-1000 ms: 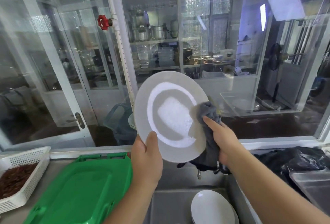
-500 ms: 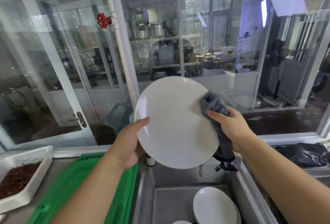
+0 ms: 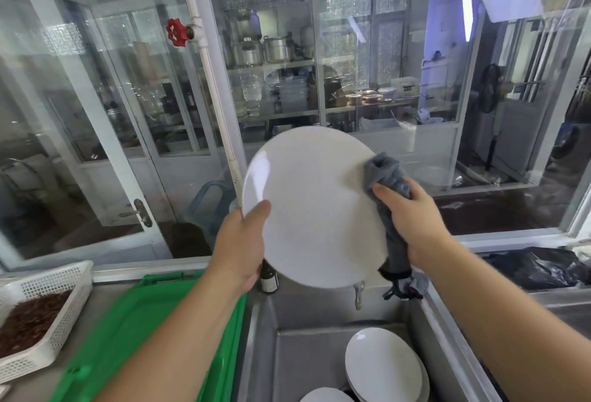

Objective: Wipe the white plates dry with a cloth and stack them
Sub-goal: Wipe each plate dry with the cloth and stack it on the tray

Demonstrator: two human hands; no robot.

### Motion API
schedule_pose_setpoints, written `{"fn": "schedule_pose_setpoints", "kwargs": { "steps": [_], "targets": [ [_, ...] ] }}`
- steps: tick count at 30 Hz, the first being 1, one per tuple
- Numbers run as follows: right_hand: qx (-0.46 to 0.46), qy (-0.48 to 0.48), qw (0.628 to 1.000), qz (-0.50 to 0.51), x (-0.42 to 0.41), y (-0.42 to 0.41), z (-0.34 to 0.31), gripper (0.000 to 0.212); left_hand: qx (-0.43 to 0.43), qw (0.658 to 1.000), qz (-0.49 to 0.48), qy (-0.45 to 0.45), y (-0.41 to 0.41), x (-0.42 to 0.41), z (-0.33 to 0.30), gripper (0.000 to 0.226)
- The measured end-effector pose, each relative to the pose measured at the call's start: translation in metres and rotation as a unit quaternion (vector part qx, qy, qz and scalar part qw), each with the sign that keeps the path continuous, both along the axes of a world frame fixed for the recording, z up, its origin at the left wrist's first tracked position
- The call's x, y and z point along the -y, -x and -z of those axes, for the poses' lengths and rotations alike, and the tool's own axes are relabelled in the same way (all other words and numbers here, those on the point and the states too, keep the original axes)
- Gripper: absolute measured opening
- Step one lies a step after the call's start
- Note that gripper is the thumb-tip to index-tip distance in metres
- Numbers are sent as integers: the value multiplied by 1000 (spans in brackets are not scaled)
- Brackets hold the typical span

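From where I stand there are just two arms and two hands to see of this person. The left hand is bare, and the left forearm behind it is bare skin all the way down to the edge of view at 7 o'clock. The right hand is bare too, its knuckles showing as soft ridges, and the right forearm runs uncovered to the edge at 4 o'clock. Both forearms look smooth. They grow broad and slightly blurred where they come nearest the camera. The fingernails are too small to make out.
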State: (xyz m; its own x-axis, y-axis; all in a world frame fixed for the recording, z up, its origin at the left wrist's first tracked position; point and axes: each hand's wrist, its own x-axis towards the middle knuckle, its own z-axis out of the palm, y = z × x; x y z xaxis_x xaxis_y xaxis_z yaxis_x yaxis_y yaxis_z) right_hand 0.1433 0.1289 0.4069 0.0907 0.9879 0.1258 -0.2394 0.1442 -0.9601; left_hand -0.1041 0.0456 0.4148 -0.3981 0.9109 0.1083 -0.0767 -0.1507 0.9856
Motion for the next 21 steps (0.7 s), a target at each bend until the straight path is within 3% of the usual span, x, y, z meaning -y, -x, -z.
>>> {"fn": "schedule_pose_setpoints", "kwargs": {
  "steps": [5,8,16,21],
  "targets": [
    [-164,119,979,-8,28,43,33,16,68,994,-77,-43,-34,4,17,44],
    [-202,130,971,-2,34,46,42,11,101,992,-63,-45,-45,11,31,31],
    [-66,70,995,8,17,8,26,9,140,987,75,29,-20,17,25,34],
    [38,33,998,-34,3,-8,9,20,104,989,87,62,-2,19,12,24]
  ]
}}
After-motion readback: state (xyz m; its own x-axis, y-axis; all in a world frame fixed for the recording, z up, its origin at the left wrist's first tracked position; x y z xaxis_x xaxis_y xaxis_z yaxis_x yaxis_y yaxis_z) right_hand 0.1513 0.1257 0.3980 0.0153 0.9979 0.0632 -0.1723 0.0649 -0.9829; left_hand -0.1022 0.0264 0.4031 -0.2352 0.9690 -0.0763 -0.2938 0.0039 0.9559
